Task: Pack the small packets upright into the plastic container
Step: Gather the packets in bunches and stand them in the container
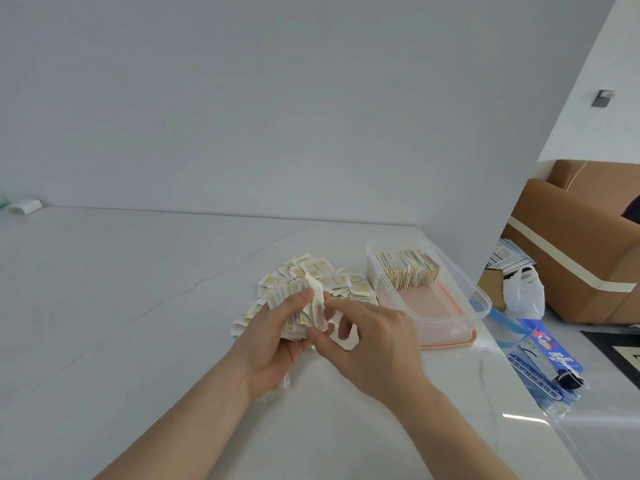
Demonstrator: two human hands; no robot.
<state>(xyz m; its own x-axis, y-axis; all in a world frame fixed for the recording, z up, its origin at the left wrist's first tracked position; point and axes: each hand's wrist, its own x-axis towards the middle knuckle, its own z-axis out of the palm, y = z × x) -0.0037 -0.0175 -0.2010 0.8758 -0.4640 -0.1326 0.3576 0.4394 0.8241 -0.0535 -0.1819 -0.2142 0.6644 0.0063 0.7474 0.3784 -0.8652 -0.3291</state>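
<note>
A stack of small white-and-yellow packets (298,313) was gripped in both hands, left hand (273,344) and right hand (370,344); the clear rectangular plastic container (481,299) lay just right and farther, nearer the right hand, its long axis running near-to-far.

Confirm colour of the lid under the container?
Pale pink lid, clearest in the head view.

A loose heap of small white packets with yellow print (311,282) lay flat and jumbled on the tabletop, just left of the clear plastic container (460,289). A row of packets (407,270) stood upright at the container's far end — its near part held none. A fanned bundle of packets (304,313) was held above the heap.
</note>
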